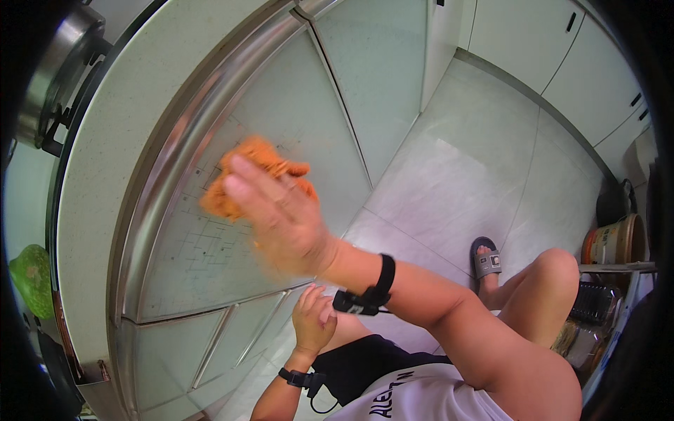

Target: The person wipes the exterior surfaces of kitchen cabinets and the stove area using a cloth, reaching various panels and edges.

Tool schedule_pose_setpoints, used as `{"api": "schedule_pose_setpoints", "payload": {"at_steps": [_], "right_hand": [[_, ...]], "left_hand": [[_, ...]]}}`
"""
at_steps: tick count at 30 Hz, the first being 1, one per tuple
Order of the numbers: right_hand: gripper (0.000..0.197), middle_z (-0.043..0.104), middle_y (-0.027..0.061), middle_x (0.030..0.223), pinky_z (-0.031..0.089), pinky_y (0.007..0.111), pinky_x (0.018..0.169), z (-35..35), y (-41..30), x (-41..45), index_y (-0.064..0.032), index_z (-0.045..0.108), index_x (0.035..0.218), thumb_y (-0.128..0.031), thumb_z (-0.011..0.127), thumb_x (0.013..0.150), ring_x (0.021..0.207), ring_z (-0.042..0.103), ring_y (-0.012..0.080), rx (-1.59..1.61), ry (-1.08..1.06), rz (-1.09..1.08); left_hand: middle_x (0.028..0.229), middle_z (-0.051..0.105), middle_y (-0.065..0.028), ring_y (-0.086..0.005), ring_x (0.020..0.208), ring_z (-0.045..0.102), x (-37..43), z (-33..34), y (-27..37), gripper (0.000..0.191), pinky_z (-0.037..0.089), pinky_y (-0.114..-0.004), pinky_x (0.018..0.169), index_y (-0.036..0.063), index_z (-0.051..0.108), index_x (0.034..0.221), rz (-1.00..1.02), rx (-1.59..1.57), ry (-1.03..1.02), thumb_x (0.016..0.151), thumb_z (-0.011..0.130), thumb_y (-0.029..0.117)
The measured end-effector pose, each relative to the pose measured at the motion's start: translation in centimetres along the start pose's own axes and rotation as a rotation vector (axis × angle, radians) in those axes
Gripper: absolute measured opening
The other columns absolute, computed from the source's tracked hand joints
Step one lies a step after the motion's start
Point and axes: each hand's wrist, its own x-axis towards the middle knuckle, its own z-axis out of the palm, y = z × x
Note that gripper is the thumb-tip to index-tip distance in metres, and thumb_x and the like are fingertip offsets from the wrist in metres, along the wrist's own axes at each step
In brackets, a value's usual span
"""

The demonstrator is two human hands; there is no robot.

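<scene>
My right hand (287,221), blurred, is spread over a bunched orange cloth (258,150) and presses it against a frosted glass cabinet door (305,100). Fine dark lines and small squares pattern the glass around the cloth. A metal handle rail (158,210) runs along the door's edge beside the countertop. Lower down, my left hand (315,322) is beside my knee with its fingers loosely bent and apart, and nothing shows in it. Each wrist wears a black strap with a small device.
A pale countertop (126,84) curves along the left, with a steel pot (58,68) and a green gourd-like vegetable (32,279) beyond it. White cabinets (521,37) stand across the tiled floor (447,158). At right are a bucket (613,242) and a rack (621,267) with plastic containers.
</scene>
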Motion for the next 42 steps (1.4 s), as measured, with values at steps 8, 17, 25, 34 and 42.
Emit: {"api": "schedule_pose_setpoints", "payload": {"at_steps": [8, 17, 25, 34, 42], "right_hand": [[0.054, 0.046, 0.0189, 0.158, 0.039, 0.042, 0.118, -3.0, 7.9, -8.6, 0.0024, 0.043, 0.154, 0.005, 0.051, 0.101, 0.145, 0.048, 0.0338, -0.209, 0.183, 0.455], [0.054, 0.045, 0.0239, 0.158, 0.042, 0.043, 0.114, 0.1, -4.3, -6.1, 0.0016, 0.048, 0.15, 0.005, 0.056, 0.097, 0.141, 0.051, 0.0388, 0.177, -0.359, 0.083], [0.048, 0.053, 0.019, 0.153, 0.054, 0.041, 0.104, -7.0, -8.7, 1.2, -0.001, 0.057, 0.141, 0.003, 0.064, 0.093, 0.129, 0.061, 0.039, 0.367, -0.771, 0.202], [0.016, 0.065, 0.004, 0.07, 0.044, 0.028, 0.058, -8.6, -8.8, 27.1, -0.0038, 0.075, 0.097, -0.017, 0.067, 0.093, 0.062, 0.054, 0.0074, -0.197, -0.67, 0.238], [0.029, 0.065, 0.0102, 0.059, 0.051, 0.034, 0.057, 0.3, 0.5, 40.0, 0.0048, 0.074, 0.077, -0.023, 0.077, 0.085, 0.052, 0.062, 0.0189, -0.476, -0.843, 0.393]], "left_hand": [[0.129, 0.066, -0.0176, -0.0439, 0.131, 0.055, -0.4, -1.4, 0.9, 0.026, 0.046, -0.051, 0.11, 0.0027, 0.073, 0.1, -0.09, 0.049, -0.046, 0.074, 0.069, 0.009], [0.133, 0.065, -0.0163, -0.0374, 0.126, 0.061, -0.5, -1.4, 0.5, 0.03, 0.053, -0.048, 0.098, 0.0096, 0.074, 0.11, -0.149, 0.046, -0.054, 0.082, 0.074, 0.021], [0.153, 0.047, -0.0116, -0.0242, 0.144, 0.044, 6.9, -8.6, 10.5, 0.087, 0.037, -0.044, 0.119, 0.0077, 0.039, 0.155, -0.229, -1.729, 0.242, 0.098, 0.032, 0.074], [0.123, 0.069, -0.0128, -0.0234, 0.11, 0.066, 6.5, -12.6, 8.8, 0.072, 0.054, -0.04, 0.096, 0.002, 0.061, 0.133, -0.137, -1.403, 0.46, 0.1, 0.034, 0.06], [0.116, 0.071, -0.0157, -0.022, 0.101, 0.067, 7.5, -13.1, 7.1, 0.063, 0.054, -0.036, 0.091, -0.0039, 0.063, 0.129, -0.104, -1.469, 0.344, 0.1, 0.04, 0.048]]}}
